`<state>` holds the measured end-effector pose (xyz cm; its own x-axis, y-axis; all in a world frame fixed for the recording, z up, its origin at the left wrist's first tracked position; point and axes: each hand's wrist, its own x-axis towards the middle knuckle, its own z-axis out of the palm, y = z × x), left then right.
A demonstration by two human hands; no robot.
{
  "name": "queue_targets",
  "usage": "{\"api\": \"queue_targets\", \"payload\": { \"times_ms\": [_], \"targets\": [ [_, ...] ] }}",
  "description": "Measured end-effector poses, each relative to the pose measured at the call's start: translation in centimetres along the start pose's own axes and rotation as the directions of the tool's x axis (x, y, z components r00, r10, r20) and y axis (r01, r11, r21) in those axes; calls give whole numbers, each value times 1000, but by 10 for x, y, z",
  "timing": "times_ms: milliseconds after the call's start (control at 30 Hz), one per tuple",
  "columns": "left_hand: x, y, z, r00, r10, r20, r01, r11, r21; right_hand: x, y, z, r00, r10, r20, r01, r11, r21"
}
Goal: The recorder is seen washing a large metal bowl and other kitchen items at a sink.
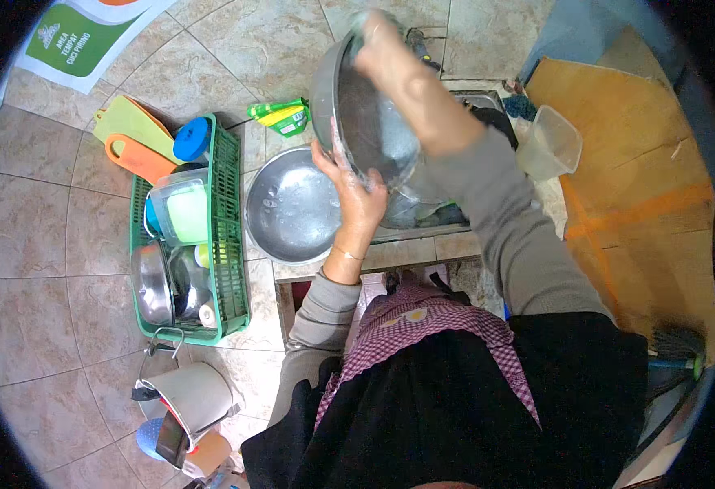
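Observation:
A large metal basin is tilted up over the left side of the sink. My left hand grips its near rim, wet and with some suds on the fingers. My right hand is at the basin's far rim, blurred, with something greenish against the metal; what it is, and whether the hand holds it, I cannot tell. A second round metal bowl, wet inside, lies on the counter left of my left hand. Under the raised basin, the metal sink holds dishes that are partly hidden.
A green plastic basket of containers, lids and cutting boards stands left. A green and yellow pouch lies behind the bowl. The faucet is behind the sink. At right are a clear plastic container and cardboard; a white bucket stands lower left.

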<state>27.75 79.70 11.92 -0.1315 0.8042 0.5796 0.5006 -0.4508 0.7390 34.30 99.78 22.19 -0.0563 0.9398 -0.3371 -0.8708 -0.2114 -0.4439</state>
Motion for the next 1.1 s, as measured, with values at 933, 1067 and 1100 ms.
{"api": "queue_targets", "payload": {
  "times_ms": [933,1067,1100],
  "targets": [
    [4,-35,-3,1000,1,3,-1,992,124,-58,77,-19,977,-214,1,177,806,-565],
    [22,-85,-16,986,-159,48,163,982,-95,-93,103,-63,826,-166,539,540,507,-672],
    [23,-90,-20,980,-122,155,133,989,-66,-93,101,-71,767,-163,620,630,375,-681]
  ]
}}
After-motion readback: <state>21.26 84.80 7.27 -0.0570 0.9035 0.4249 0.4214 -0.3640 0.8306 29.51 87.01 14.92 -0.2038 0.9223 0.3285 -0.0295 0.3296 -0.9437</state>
